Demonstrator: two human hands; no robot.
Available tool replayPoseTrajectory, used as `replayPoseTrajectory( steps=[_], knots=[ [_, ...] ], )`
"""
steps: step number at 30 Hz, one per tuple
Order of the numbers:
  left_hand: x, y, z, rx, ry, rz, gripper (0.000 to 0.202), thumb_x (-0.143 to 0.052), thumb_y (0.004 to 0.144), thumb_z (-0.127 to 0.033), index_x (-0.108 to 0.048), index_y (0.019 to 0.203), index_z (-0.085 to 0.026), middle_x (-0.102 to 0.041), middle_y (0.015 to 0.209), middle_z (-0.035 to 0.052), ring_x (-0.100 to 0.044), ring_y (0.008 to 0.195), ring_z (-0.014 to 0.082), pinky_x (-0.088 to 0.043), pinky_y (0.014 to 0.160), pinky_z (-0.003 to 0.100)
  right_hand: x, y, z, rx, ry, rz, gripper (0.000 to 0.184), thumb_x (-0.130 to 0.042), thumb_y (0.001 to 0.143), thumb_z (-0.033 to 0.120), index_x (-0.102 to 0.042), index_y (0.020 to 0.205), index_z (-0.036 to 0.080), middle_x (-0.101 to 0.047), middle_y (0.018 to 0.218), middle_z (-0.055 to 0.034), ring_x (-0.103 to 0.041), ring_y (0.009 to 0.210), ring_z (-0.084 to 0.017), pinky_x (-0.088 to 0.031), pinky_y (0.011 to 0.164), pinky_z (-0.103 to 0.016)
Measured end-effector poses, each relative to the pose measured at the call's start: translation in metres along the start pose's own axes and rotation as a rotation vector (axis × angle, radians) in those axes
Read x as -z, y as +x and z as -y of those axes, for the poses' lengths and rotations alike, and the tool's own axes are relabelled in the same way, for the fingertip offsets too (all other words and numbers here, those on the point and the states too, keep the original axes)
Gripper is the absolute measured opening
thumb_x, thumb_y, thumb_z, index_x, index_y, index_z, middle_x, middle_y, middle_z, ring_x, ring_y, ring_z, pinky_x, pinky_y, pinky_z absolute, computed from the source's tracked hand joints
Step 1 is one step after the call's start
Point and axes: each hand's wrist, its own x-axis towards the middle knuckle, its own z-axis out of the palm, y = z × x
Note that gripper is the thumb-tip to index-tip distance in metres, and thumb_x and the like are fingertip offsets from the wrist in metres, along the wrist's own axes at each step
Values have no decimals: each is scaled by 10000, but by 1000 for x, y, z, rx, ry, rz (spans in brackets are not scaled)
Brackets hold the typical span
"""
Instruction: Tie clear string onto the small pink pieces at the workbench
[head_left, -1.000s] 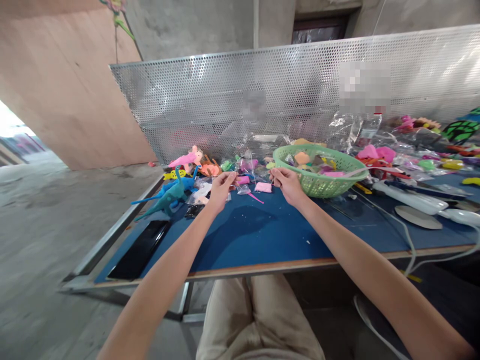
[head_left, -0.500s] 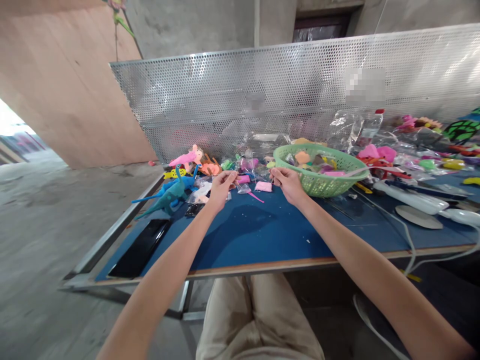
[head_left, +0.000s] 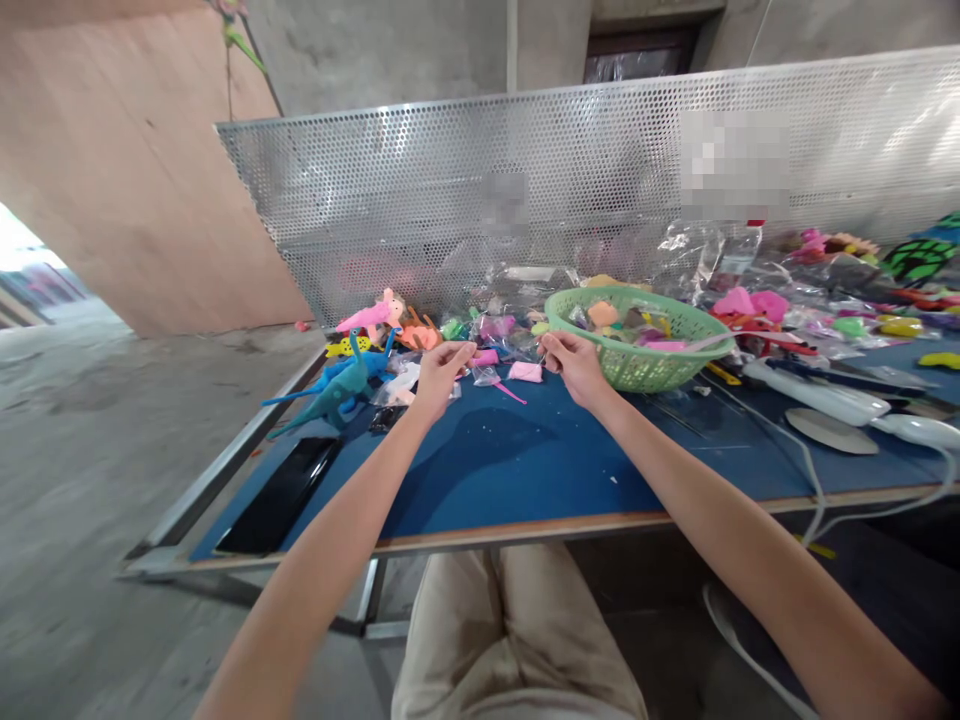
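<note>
My left hand (head_left: 441, 372) and my right hand (head_left: 574, 365) reach out side by side over the blue tabletop (head_left: 525, 460). Each is closed in a pinch, fingertips turned toward the other. What they pinch is too thin to make out; crumpled clear plastic bags (head_left: 510, 335) lie just beyond them. Between the hands, on the table, lie a small pink piece (head_left: 525, 371) and a little clear bag (head_left: 487, 377). A green plastic basket (head_left: 637, 375) with soft coloured toys stands right next to my right hand.
Teal dinosaur toys (head_left: 341, 385) and a pink toy (head_left: 371, 318) lie left of my hands. A black phone (head_left: 277, 495) rests near the front left corner. White tools with cables (head_left: 817, 400) and more bagged toys (head_left: 795, 315) fill the right. A perforated metal panel (head_left: 450, 200) backs the table.
</note>
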Motion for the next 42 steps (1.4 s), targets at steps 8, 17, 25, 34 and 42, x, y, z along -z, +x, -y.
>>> replayPoseTrajectory(
  steps=[8, 17, 25, 34, 42],
  knots=[
    [5, 4, 2, 37, -60, -10, 353, -805, 730, -493, -769, 837, -159, -747, 831, 55, -498, 568, 68, -421, 528, 195, 3, 1, -4, -16, 9, -20, 433, -862, 622, 579, -752, 785, 193, -685, 701, -24, -537, 532, -108, -454, 489, -265],
    [8, 4, -1, 102, -178, 103, 345, -856, 680, -438, -770, 865, -161, -733, 783, 48, -460, 533, 52, -389, 520, 204, 4, 3, -5, -26, 69, -12, 430, -869, 623, 569, -726, 759, 187, -653, 673, -4, -506, 517, -85, -414, 464, -234],
    [10, 7, 2, 67, -161, 62, 323, -860, 687, -389, -795, 894, -150, -710, 765, 38, -425, 536, 46, -365, 514, 201, 2, 2, -5, -29, 42, -21, 456, -854, 623, 594, -721, 773, 185, -657, 690, -6, -509, 527, -89, -424, 471, -238],
    [10, 6, -1, 43, -117, 42, 315, -843, 704, -410, -801, 854, -136, -740, 810, 74, -431, 533, 54, -367, 518, 220, 3, 4, -6, -21, 52, -19, 418, -858, 643, 553, -739, 789, 180, -671, 701, -10, -518, 545, -92, -429, 497, -239],
    [10, 7, 2, 50, -96, 34, 341, -851, 684, -420, -799, 869, -138, -739, 812, 71, -456, 540, 60, -382, 521, 219, 2, 4, -5, -23, 78, -2, 430, -876, 620, 555, -720, 774, 185, -655, 691, 0, -510, 551, -87, -419, 510, -236]
  ],
)
